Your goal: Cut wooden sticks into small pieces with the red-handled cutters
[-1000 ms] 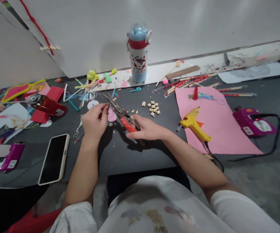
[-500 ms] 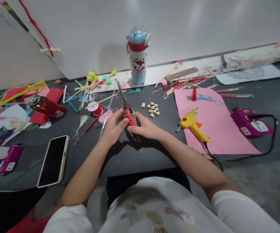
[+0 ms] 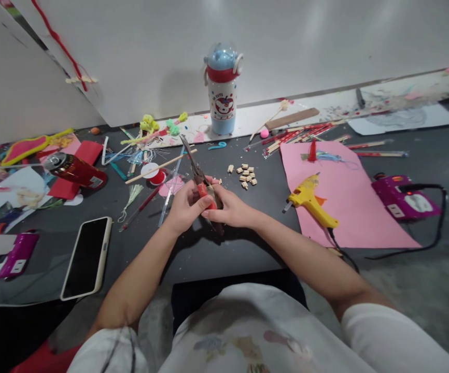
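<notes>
Both my hands are closed around the red handles of a pair of scissors [image 3: 197,171] over the dark table [image 3: 193,254]. My left hand [image 3: 183,207] grips from the left and my right hand [image 3: 230,207] from the right. The metal blades point up and away, towards the back left, and look nearly closed. A thin wooden stick [image 3: 158,167] lies on the table just beyond my left hand. Several small cut wooden pieces [image 3: 247,175] lie in a cluster to the right of the blades.
A yellow glue gun [image 3: 312,199] lies on a pink sheet [image 3: 349,207] at the right. A phone [image 3: 86,256] lies at the near left, a red can [image 3: 74,170] behind it. A blue-and-white bottle [image 3: 222,90] stands at the back. Purple devices [image 3: 405,199] sit at both sides.
My left hand let go of the thin stick, which now lies on the table, and came over to the scissors' handles. The open blades swung upright and came together.
</notes>
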Demonstrator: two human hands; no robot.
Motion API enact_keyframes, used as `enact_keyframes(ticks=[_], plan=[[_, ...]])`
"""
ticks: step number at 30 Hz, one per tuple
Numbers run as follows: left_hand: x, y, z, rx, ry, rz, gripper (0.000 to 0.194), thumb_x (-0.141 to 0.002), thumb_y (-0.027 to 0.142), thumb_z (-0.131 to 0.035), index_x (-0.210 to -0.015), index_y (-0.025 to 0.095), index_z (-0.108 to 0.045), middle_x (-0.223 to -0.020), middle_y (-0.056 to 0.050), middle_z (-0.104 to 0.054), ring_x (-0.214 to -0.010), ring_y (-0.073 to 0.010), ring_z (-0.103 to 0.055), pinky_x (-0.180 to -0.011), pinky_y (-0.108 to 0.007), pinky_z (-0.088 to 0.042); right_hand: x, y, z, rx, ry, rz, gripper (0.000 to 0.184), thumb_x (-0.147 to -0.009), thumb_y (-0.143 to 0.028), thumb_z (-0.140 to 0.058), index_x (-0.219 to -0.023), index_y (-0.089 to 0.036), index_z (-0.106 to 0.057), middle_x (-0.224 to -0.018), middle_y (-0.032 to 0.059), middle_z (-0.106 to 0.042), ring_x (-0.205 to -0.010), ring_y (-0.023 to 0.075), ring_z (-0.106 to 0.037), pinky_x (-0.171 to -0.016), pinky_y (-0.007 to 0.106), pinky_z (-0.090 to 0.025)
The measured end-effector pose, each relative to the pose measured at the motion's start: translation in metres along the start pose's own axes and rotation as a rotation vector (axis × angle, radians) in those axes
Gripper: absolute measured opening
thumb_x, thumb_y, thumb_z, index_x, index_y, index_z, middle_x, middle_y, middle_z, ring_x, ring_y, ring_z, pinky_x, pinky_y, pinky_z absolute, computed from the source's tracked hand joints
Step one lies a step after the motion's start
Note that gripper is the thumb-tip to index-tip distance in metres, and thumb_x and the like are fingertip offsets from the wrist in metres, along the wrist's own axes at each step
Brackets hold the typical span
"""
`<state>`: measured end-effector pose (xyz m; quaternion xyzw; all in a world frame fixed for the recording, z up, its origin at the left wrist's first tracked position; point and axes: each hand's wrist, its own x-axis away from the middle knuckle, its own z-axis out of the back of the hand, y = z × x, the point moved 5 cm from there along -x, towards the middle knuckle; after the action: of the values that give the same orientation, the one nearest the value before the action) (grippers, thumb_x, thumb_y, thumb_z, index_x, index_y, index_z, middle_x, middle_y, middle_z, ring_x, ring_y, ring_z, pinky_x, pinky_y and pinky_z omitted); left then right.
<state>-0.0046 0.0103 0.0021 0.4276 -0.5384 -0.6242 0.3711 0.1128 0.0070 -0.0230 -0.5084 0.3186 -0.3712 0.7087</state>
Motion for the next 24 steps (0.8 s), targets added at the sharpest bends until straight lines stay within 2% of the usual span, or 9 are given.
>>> enact_keyframes(ticks=[10,13,15,17,21,22,24], plan=[[-0.001,-0.005,0.0,0.024,0.002,-0.007,0.047,-0.076,0.047,-0.065,-0.114,0.019,-0.057,-0.112,-0.012,-0.066,-0.091,-0.0212,-0.066,-0.076,-0.031,-0.054,0.0,-0.002,0.0,-0.033,0.006,-0.037,0.049,-0.071,-0.048,-0.065,-0.104,-0.016,-0.048,-0.095,0.0053,-0.057,-0.083,0.0186,-0.057,-0.075,0.036,-0.048],[-0.004,-0.007,-0.001,-0.006,-0.008,0.001,0.051,-0.077,0.052,-0.063,-0.116,0.019,-0.056,-0.109,-0.012,-0.066,-0.091,-0.0213,-0.066,-0.077,-0.032,-0.054,0.0,-0.002,0.001,-0.074,0.025,-0.06,0.05,-0.071,-0.047,-0.065,-0.107,-0.017,-0.047,-0.093,0.0033,-0.057,-0.079,0.0162,-0.056,-0.071,0.032,-0.047],[-0.005,-0.004,0.003,-0.069,0.01,-0.048,0.054,-0.077,0.056,-0.059,-0.116,0.019,-0.056,-0.108,-0.011,-0.066,-0.092,-0.0214,-0.066,-0.078,-0.033,-0.053,-0.001,-0.003,0.002,-0.098,0.036,-0.072,0.051,-0.071,-0.047,-0.066,-0.106,-0.017,-0.046,-0.089,0.0016,-0.056,-0.076,0.0147,-0.055,-0.069,0.03,-0.046],[-0.003,0.004,0.013,-0.197,0.125,-0.149,0.05,-0.081,0.056,-0.053,-0.115,0.019,-0.057,-0.105,-0.009,-0.067,-0.091,-0.02,-0.065,-0.078,-0.033,-0.052,-0.001,-0.003,0.004,-0.09,0.033,-0.1,0.048,-0.07,-0.05,-0.066,-0.099,-0.017,-0.045,-0.082,-0.0003,-0.053,-0.071,0.0136,-0.052,-0.065,0.029,-0.044],[0.012,0.03,0.041,-0.699,0.545,-0.386,0.023,-0.087,0.036,-0.051,-0.099,0.02,-0.063,-0.092,-0.005,-0.064,-0.085,-0.0164,-0.061,-0.08,-0.033,-0.047,0.001,-0.003,0.008,-0.036,0.01,-0.166,0.048,-0.07,-0.057,-0.064,-0.088,-0.018,-0.043,-0.075,-0.0025,-0.05,-0.066,0.0123,-0.048,-0.061,0.027,-0.039],[0.015,0.037,0.044,-0.827,0.609,-0.441,0.018,-0.086,0.032,-0.053,-0.096,0.02,-0.064,-0.091,-0.005,-0.063,-0.088,-0.0175,-0.059,-0.084,-0.035,-0.045,0.002,-0.004,0.008,-0.024,0.002,-0.177,0.049,-0.069,-0.059,-0.064,-0.088,-0.019,-0.042,-0.075,-0.0029,-0.049,-0.066,0.012,-0.048,-0.06,0.027,-0.038],[0.017,0.045,0.048,-0.999,0.649,-0.515,0.014,-0.083,0.026,-0.057,-0.094,0.021,-0.064,-0.093,-0.006,-0.063,-0.096,-0.02,-0.057,-0.091,-0.038,-0.041,0.003,-0.005,0.009,0.003,-0.016,-0.186,0.051,-0.068,-0.059,-0.064,-0.088,-0.019,-0.04,-0.076,-0.0035,-0.048,-0.064,0.0111,-0.046,-0.058,0.026,-0.037]])
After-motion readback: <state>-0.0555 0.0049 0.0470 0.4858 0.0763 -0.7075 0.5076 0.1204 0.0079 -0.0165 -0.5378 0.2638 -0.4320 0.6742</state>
